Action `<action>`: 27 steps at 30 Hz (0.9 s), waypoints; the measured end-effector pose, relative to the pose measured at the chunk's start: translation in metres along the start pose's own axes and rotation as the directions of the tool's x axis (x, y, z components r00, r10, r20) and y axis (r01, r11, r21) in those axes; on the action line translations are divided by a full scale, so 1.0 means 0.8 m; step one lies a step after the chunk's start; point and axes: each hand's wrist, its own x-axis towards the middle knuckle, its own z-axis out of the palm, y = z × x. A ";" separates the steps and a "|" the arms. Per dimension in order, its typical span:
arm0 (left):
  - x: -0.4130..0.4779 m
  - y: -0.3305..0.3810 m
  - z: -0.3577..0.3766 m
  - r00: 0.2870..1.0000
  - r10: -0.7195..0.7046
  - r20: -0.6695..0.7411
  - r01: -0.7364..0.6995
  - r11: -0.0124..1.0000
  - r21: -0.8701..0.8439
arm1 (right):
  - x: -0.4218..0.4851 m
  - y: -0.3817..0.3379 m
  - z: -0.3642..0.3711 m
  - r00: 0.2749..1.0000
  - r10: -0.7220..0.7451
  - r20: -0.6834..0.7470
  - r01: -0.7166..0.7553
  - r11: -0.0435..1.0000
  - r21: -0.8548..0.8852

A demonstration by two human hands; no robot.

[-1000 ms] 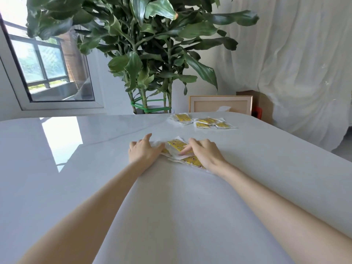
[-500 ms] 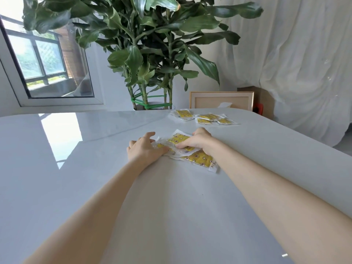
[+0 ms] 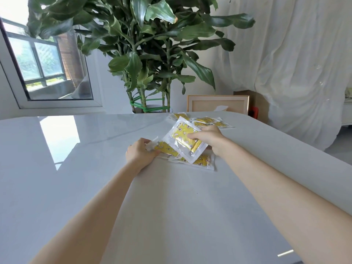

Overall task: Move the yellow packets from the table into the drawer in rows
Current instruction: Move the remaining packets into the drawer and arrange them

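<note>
Yellow packet [image 3: 184, 141] lifted, right hand [image 3: 207, 138] partly behind

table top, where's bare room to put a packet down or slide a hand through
The glossy grey table is bare on its left half toward the window reflection, and in front between the forearms. It is crowded at the near yellow packets between left hand and right hand, and at the far packets.

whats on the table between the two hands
In the head view, yellow packets lie between the left hand and right hand, which lifts one packet tilted above them.
</note>
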 end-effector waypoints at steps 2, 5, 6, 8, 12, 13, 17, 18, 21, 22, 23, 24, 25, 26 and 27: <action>-0.005 -0.001 -0.002 0.999 0.011 -0.035 -0.012 1.000 -0.029 | -0.009 -0.002 -0.009 0.999 0.020 0.028 -0.022 0.998 0.059; -0.008 -0.005 -0.006 0.993 -0.008 -0.118 -0.006 0.993 -0.118 | -0.017 0.006 -0.020 0.996 0.042 0.074 -0.037 0.997 -0.064; -0.008 -0.008 -0.008 0.989 -0.018 -0.147 -0.007 0.985 -0.172 | -0.018 0.010 -0.020 0.994 0.048 0.093 -0.037 0.993 -0.113; -0.006 -0.013 -0.012 0.979 -0.042 -0.200 -0.018 0.957 -0.289 | -0.018 0.016 -0.020 0.989 0.052 0.136 -0.024 0.979 -0.201; -0.007 -0.018 -0.018 0.966 -0.139 -0.218 0.002 0.848 -0.530 | -0.019 0.023 -0.016 0.980 0.013 0.201 0.058 0.937 -0.345; -0.008 -0.017 -0.018 0.964 -0.160 -0.214 0.008 0.819 -0.574 | -0.019 0.023 -0.015 0.975 0.005 0.223 0.082 0.921 -0.380; -0.008 -0.016 -0.020 0.956 -0.204 -0.212 0.011 0.744 -0.668 | -0.019 0.022 -0.010 0.952 0.015 0.307 0.162 0.824 -0.542; -0.008 -0.017 -0.019 0.954 -0.210 -0.215 0.011 0.737 -0.675 | -0.021 0.022 -0.009 0.946 0.013 0.323 0.182 0.803 -0.568; -0.007 -0.018 -0.020 0.939 -0.242 -0.245 0.007 0.724 -0.690 | -0.025 0.023 -0.006 0.940 -0.015 0.342 0.226 0.777 -0.588; -0.007 -0.019 -0.021 0.929 -0.258 -0.266 0.003 0.723 -0.691 | -0.027 0.023 -0.005 0.943 -0.033 0.332 0.235 0.773 -0.589; -0.008 -0.019 -0.022 0.916 -0.277 -0.290 0.000 0.723 -0.691 | -0.027 0.024 -0.004 0.946 -0.057 0.319 0.247 0.763 -0.598; -0.009 -0.018 -0.023 0.902 -0.297 -0.314 -0.005 0.720 -0.694 | -0.028 0.025 -0.003 0.949 -0.081 0.305 0.259 0.751 -0.607; -0.011 -0.017 -0.025 0.886 -0.317 -0.339 -0.008 0.720 -0.693 | -0.029 0.026 -0.003 0.950 -0.100 0.297 0.270 0.742 -0.613; -0.014 -0.016 -0.026 0.869 -0.339 -0.361 -0.008 0.720 -0.694 | -0.030 0.026 -0.002 0.950 -0.110 0.292 0.272 0.748 -0.605; -0.018 -0.013 -0.027 0.852 -0.363 -0.377 -0.004 0.715 -0.699 | -0.031 0.026 -0.002 0.951 -0.111 0.289 0.268 0.766 -0.585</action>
